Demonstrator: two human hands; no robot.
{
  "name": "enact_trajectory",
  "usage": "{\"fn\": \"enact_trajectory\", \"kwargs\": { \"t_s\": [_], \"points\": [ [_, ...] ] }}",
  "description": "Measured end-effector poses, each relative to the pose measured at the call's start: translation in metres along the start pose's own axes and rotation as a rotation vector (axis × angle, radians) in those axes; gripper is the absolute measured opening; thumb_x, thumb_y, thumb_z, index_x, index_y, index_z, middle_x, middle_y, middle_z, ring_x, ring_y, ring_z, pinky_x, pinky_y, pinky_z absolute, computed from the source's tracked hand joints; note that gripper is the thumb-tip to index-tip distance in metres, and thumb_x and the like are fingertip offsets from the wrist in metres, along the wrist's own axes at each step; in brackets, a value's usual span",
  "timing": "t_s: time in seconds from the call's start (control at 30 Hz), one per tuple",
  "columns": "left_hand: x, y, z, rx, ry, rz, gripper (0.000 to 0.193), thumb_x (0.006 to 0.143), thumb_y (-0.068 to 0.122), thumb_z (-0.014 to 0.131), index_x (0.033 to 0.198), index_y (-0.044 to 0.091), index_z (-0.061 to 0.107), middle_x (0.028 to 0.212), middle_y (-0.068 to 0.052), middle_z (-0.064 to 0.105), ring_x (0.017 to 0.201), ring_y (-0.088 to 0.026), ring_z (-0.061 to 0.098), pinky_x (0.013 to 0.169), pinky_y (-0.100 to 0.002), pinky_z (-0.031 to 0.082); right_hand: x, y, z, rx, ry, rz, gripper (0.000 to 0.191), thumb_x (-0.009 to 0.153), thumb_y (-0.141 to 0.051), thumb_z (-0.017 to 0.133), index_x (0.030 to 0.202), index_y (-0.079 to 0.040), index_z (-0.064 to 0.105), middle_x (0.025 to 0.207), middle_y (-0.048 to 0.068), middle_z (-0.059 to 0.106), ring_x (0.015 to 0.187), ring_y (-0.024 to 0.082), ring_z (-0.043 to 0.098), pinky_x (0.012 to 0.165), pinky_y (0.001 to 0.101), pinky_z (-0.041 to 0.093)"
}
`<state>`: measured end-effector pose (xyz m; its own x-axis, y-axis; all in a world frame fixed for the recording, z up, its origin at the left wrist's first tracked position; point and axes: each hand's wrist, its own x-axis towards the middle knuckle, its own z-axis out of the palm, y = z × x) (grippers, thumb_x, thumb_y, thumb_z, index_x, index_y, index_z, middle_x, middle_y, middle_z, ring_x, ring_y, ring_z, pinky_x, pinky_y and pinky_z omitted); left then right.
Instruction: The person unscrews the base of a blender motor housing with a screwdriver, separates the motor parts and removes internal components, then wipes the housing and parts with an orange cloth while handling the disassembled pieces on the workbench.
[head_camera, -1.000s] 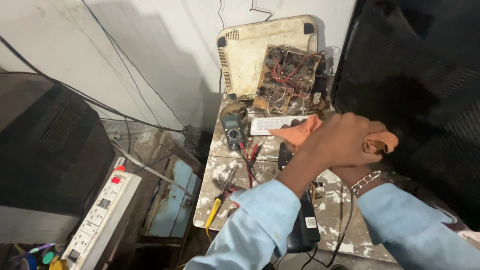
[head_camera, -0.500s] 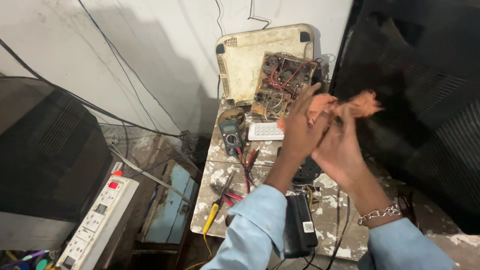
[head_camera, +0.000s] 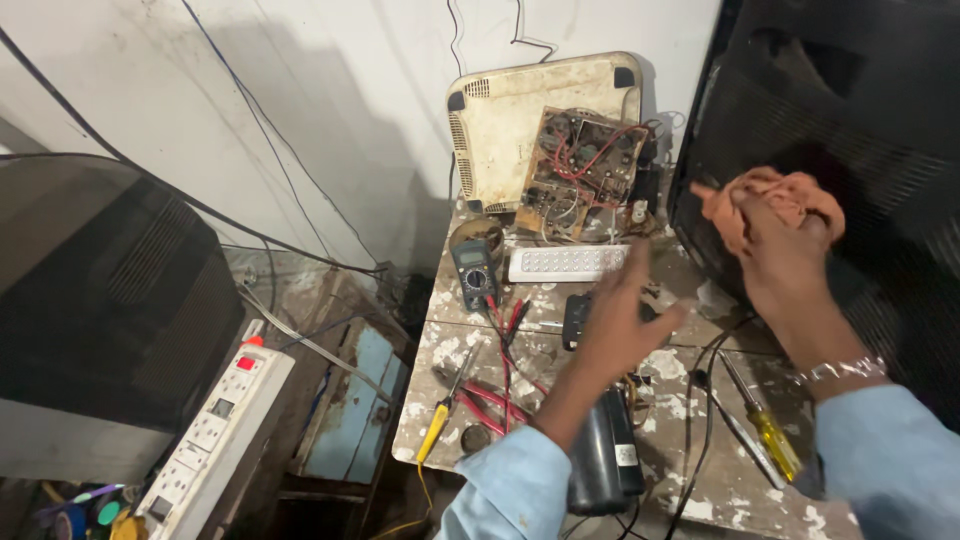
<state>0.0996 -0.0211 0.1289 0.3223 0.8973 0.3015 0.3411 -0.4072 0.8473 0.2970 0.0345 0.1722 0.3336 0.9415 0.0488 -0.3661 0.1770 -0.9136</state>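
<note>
My right hand (head_camera: 785, 235) is raised at the right, closed around a crumpled orange cloth (head_camera: 770, 195) in front of a large black speaker-like cabinet (head_camera: 850, 130). My left hand (head_camera: 620, 320) hovers open and empty over the stained small table (head_camera: 540, 350), above a small black device (head_camera: 575, 318). Both arms wear light blue sleeves; a metal bracelet (head_camera: 840, 370) is on the right wrist.
On the table lie a multimeter (head_camera: 474, 272) with red leads, a white remote (head_camera: 568, 263), a yellow-handled screwdriver (head_camera: 435, 425), another yellow screwdriver (head_camera: 770, 435), a black cylinder (head_camera: 605, 460). A cream casing (head_camera: 500, 120) with a circuit board (head_camera: 585, 160) leans at the back. A power strip (head_camera: 215, 430) lies left.
Both hands held the orange cloth together over the table; they rose, then parted. The right hand carried the cloth up and right; the left let go and dropped toward the table.
</note>
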Motion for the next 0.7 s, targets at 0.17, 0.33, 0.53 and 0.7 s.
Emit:
{"fn": "enact_trajectory", "kwargs": {
  "t_s": [0.17,0.33,0.53,0.7],
  "points": [
    [-0.017,-0.071,-0.007,0.474,-0.102,-0.3,0.151,0.053,0.064,0.093,0.161,-0.006,0.013,0.166,-0.036,0.008,0.153,-0.05,-0.006,0.121,-0.059,0.0,-0.031,0.02,-0.018,-0.236,-0.136,-0.191,0.03,0.095,-0.006,0.073,0.121,0.001,0.06,0.118,0.009,0.068,0.105,0.015,0.069,0.092,0.0284,0.057],
    [-0.02,-0.116,-0.003,0.489,-0.216,-0.321,0.159,0.045,0.07,0.093,0.159,-0.007,0.014,0.167,-0.029,0.015,0.158,-0.042,0.003,0.121,-0.065,-0.001,-0.042,0.061,-0.024,-0.9,-0.243,-0.477,0.059,0.073,-0.012,0.084,0.123,0.003,0.056,0.119,0.018,0.063,0.104,0.03,0.066,0.086,0.0396,0.054],
    [-0.026,-0.133,0.007,0.54,-0.252,-0.369,0.13,0.051,0.064,0.089,0.153,0.001,0.039,0.164,-0.018,0.036,0.157,-0.032,0.024,0.122,-0.07,0.007,-0.045,0.112,-0.016,-0.95,-0.633,-0.551,0.058,0.074,-0.021,0.084,0.125,-0.006,0.062,0.128,0.019,0.063,0.115,0.036,0.065,0.095,0.0423,0.053],
    [-0.034,-0.146,0.009,0.601,-0.202,-0.278,0.123,0.051,0.056,0.094,0.151,0.003,0.044,0.162,-0.018,0.035,0.154,-0.032,0.025,0.12,-0.065,0.014,-0.068,0.115,-0.024,-1.087,-0.733,-0.292,0.061,0.08,-0.026,0.083,0.133,-0.008,0.059,0.132,0.018,0.061,0.113,0.038,0.065,0.093,0.0437,0.054]
  ]
}}
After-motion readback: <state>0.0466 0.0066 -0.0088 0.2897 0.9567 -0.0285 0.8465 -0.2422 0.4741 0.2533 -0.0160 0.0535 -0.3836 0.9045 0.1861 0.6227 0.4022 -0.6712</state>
